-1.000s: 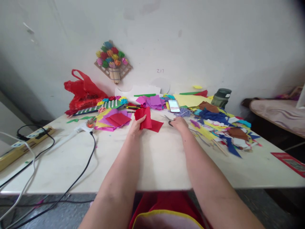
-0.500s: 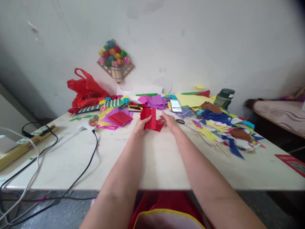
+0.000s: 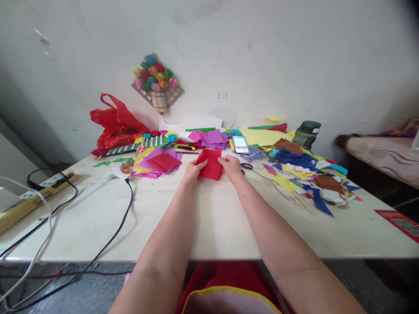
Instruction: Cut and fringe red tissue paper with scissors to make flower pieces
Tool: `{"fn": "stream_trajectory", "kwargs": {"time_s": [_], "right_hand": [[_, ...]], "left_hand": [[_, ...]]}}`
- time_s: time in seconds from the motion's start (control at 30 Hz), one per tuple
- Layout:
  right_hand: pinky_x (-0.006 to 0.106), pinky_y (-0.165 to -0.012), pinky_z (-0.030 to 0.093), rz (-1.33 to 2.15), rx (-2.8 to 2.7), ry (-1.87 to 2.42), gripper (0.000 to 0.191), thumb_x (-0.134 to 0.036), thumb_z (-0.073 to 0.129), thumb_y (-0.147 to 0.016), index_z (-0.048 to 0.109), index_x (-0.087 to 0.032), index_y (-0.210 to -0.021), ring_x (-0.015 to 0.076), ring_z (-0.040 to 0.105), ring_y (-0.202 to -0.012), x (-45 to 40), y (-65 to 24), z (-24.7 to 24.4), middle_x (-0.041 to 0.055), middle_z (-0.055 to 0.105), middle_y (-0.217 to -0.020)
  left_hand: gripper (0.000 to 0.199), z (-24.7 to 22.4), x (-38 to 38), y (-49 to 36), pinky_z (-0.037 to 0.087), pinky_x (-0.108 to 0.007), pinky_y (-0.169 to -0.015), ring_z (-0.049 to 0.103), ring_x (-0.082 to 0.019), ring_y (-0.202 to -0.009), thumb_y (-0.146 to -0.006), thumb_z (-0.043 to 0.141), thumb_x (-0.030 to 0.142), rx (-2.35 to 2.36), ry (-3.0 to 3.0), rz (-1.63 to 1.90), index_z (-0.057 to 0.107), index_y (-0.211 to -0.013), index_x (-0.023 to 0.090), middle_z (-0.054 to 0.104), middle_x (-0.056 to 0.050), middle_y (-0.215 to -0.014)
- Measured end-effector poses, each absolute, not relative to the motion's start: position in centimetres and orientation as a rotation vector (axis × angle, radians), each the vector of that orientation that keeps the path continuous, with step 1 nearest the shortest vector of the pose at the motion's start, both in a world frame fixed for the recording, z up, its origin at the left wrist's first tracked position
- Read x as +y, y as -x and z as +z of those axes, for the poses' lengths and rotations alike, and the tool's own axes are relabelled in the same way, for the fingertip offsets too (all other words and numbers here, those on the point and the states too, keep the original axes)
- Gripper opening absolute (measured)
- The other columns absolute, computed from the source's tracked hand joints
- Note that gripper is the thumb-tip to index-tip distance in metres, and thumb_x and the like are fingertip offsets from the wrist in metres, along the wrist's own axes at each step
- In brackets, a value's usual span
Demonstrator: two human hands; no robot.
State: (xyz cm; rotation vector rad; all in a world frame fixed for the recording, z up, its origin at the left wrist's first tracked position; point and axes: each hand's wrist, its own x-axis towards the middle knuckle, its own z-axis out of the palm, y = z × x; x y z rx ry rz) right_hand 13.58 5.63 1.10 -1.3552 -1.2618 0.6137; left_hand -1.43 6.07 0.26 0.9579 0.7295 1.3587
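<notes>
Between my hands is a piece of red paper, roughly square, held just above the white table. My left hand grips its left edge, thumb on top. The fingers of my right hand pinch its right edge. Black-handled scissors lie just right of my right hand, partly hidden by it. To the left rests a stack of coloured paper squares, a red one uppermost. Behind the held paper are purple sheets and a phone.
Paper scraps cover the table's right side, with a green bottle behind them. At the left are a red plastic bag, a power strip and loose cables. A paper-flower decoration hangs on the wall.
My right hand has closed on the right edge of the red paper, having been apart from it with fingers spread. The paper now lies flatter and wider between my hands.
</notes>
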Motion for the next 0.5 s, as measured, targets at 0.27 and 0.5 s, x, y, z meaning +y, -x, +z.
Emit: {"fn": "stream_trajectory", "kwargs": {"time_s": [0.27,0.5], "right_hand": [[0.025,-0.051,0.045,0.575,-1.244,1.34,0.021,-0.039,0.058,-0.066,0.054,-0.02,-0.057,0.0129,0.05,-0.051,5.7,-13.8,0.9,-0.0038,0.051,-0.05],[0.025,-0.04,0.042,0.737,-1.116,1.267,0.017,-0.033,0.061,-0.064,0.054,-0.02,-0.056,0.0118,0.045,-0.043,4.8,-13.6,1.9,-0.0053,0.047,-0.045]], "left_hand": [[0.037,-0.2,7.0,1.9,0.051,-0.026,-0.058,0.066,-0.019,-0.065,-0.063,0.073,0.044,0.872,-0.976,1.505,0.067,-0.078,0.011,0.067,-0.005,-0.064],[0.032,0.1,6.9,2.1,0.053,-0.032,-0.072,0.067,-0.022,-0.075,-0.062,0.075,0.04,0.836,-0.926,1.531,0.067,-0.075,0.013,0.069,-0.006,-0.069]]}}
